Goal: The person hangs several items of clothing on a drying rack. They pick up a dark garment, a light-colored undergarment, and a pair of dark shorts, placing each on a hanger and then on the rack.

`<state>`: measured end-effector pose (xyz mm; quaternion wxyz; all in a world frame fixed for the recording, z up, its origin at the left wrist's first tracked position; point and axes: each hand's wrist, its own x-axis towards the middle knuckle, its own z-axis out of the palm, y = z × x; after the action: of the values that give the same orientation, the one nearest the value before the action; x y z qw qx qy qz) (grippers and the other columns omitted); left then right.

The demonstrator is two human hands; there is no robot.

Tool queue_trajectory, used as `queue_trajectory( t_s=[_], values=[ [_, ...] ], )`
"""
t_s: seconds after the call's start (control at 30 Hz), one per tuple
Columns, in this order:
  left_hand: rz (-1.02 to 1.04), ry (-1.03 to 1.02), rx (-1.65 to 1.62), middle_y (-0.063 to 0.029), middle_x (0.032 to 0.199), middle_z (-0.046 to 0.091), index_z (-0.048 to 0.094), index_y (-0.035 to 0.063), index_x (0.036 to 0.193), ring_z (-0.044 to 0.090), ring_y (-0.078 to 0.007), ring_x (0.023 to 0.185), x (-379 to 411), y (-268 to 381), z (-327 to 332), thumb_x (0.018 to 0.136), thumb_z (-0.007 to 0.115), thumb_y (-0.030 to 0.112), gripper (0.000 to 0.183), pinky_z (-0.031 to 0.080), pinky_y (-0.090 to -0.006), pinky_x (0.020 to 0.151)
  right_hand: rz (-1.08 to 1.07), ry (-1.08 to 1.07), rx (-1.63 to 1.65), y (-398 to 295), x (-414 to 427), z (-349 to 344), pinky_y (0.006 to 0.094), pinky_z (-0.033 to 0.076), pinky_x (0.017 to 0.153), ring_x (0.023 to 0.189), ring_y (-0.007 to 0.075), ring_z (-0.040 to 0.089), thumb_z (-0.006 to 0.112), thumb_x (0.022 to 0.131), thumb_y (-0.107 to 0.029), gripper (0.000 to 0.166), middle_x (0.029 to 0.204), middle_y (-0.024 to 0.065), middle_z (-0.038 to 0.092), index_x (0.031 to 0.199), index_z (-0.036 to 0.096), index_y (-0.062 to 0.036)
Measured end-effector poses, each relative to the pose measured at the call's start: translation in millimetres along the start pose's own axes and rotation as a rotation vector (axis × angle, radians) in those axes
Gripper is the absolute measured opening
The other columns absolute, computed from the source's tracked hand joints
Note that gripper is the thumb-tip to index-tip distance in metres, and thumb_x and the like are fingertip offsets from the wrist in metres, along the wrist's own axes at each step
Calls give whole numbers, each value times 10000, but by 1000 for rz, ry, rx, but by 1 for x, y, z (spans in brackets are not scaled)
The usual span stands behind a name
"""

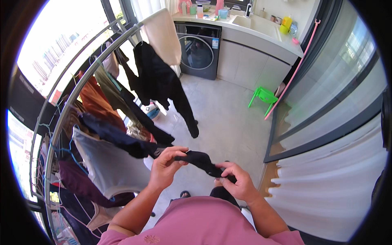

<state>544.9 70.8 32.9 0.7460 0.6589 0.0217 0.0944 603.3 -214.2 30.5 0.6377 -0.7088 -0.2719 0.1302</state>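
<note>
A small black cloth item, perhaps a sock (198,160), stretches between my two hands in front of my body. My left hand (167,165) pinches its left end between thumb and fingers. Its right end is in the grip of my right hand (237,179), partly hidden by the fingers. Just left of my left hand hangs a dark sleeve or trouser leg (122,137). Below that, a light grey garment (107,162) hangs from a blue hanger (72,147).
Curved metal drying rails (79,81) with hung clothes, including a long black garment (156,73), fill the left. Ahead are a front-loading washing machine (197,50) and a sink counter (263,29). A green plastic stool (263,96) and a pink pole (294,70) stand by the glass door (330,76).
</note>
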Motion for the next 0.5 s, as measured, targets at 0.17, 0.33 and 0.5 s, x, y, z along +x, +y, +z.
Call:
queue_trajectory(
  t_s=[0.17,0.33,0.5],
  values=[
    [128,-180,-4,-146,1554,509,754,20,1154,589,-155,1218,100,12,58,982,743,5,173,500,-306,960,39,-202,97,27,80,-98,306,574,860,940,171,735,769,953,-11,94,1126,113,780,1022,705,-15],
    [258,-34,247,-94,1265,679,761,14,1129,646,-180,1142,202,4,116,954,754,-54,188,507,-296,967,90,19,-73,49,156,-169,310,572,855,940,160,734,788,974,-90,216,1115,106,781,1161,713,-11],
    [181,-13,-151,-78,1289,653,692,47,1364,631,-188,1264,296,-16,129,944,632,-188,485,490,-319,1069,221,177,207,86,259,-208,344,592,909,967,213,761,788,1001,-161,444,1164,143,757,1384,645,13]
  ],
)
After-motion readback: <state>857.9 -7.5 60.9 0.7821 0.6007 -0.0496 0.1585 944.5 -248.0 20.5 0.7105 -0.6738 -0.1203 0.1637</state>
